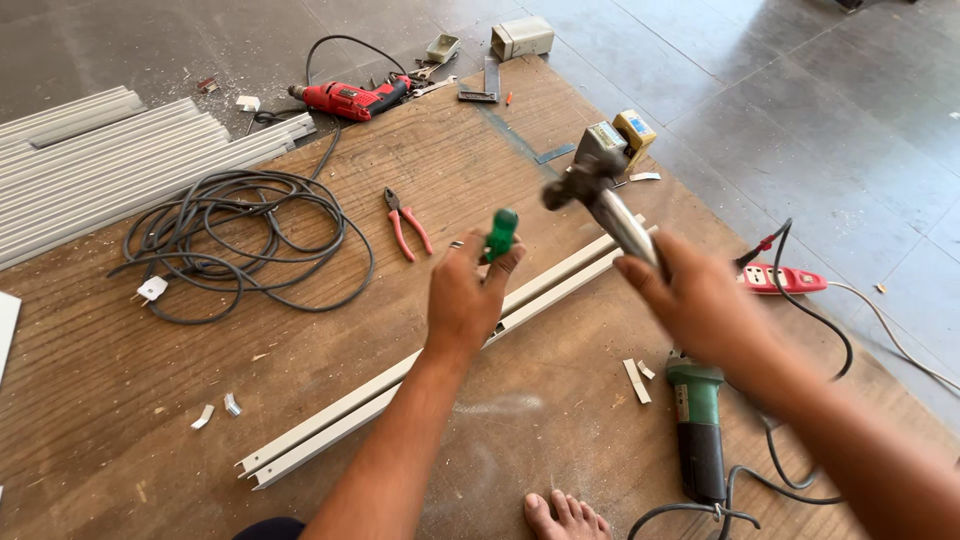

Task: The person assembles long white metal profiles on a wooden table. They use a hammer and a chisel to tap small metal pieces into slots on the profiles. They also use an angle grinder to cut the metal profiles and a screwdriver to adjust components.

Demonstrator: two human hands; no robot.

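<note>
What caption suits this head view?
Left hand holds a green-handled screwdriver over a white channel; right hand raises a hammer.

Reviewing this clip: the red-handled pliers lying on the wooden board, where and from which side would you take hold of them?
Grip the pliers by the two red handles, coming straight down from above. They lie flat on the wooden board, handles spread toward the person, dark jaws pointing away. The cable coil lies to their left, so the near-right side looks freest.
</note>
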